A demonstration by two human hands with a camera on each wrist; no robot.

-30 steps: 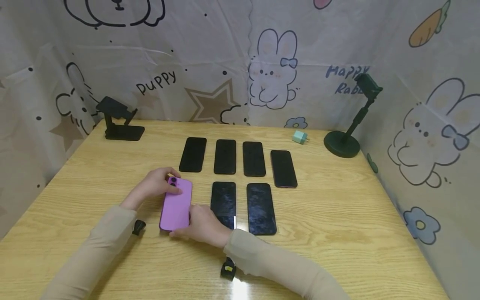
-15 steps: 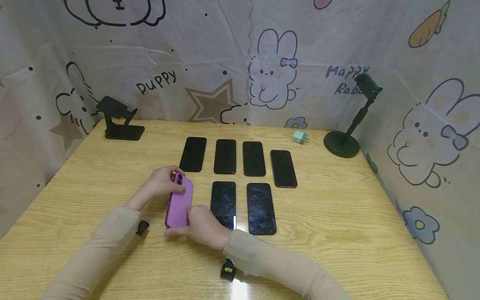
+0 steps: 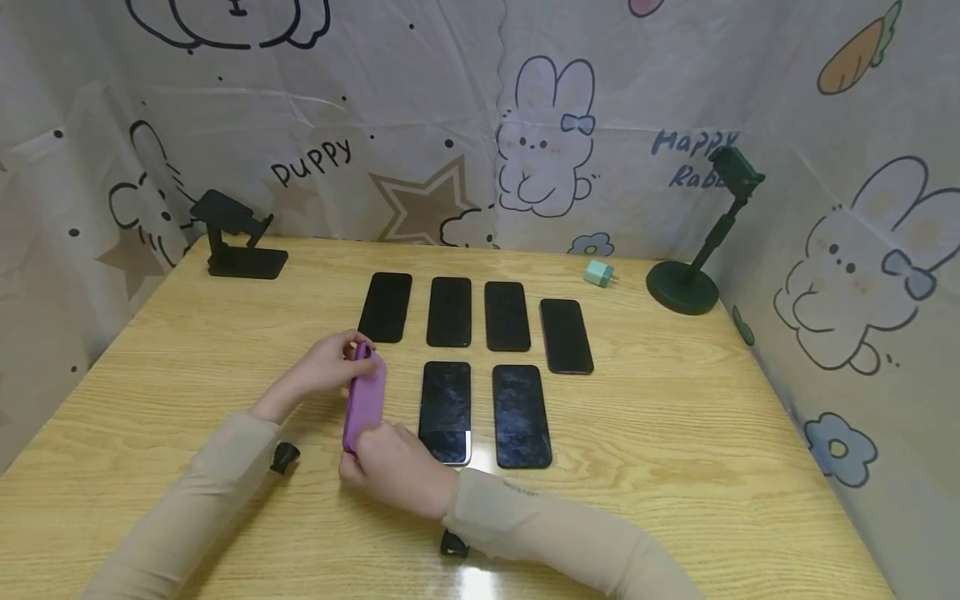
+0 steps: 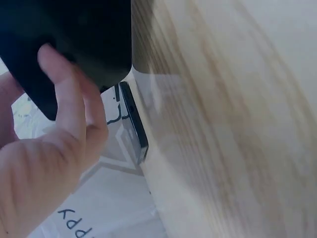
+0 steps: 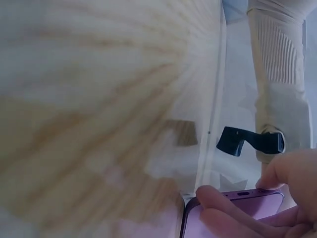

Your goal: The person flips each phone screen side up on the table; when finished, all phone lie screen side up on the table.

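A purple phone (image 3: pixel 366 408) is tilted up on its long edge at the left of the table, its camera end facing away from me. My left hand (image 3: pixel 330 362) pinches its far end with thumb and fingers. At its near end, my right hand (image 3: pixel 401 467) grips it. The left wrist view shows the phone's dark screen side (image 4: pixel 94 34) with left fingers across it. In the right wrist view the port edge (image 5: pixel 242 194) lies between right thumb and fingers. To the right, two black-screened phones (image 3: pixel 445 412) (image 3: pixel 522 417) lie flat, screens up.
Several more dark phones (image 3: pixel 449 312) lie flat in a row behind. A black folding stand (image 3: pixel 247 262) is at the back left, a green round-based stand (image 3: pixel 682 287) at the back right. Near it lies a mint charger plug (image 3: pixel 598 273). Printed cloth (image 3: pixel 420 108) walls the table (image 3: pixel 675 467).
The purple phone has been rolled from lying nearly flat, back showing, up onto its edge and shifted slightly right. Both hands have stayed on it. The other phones have not moved.
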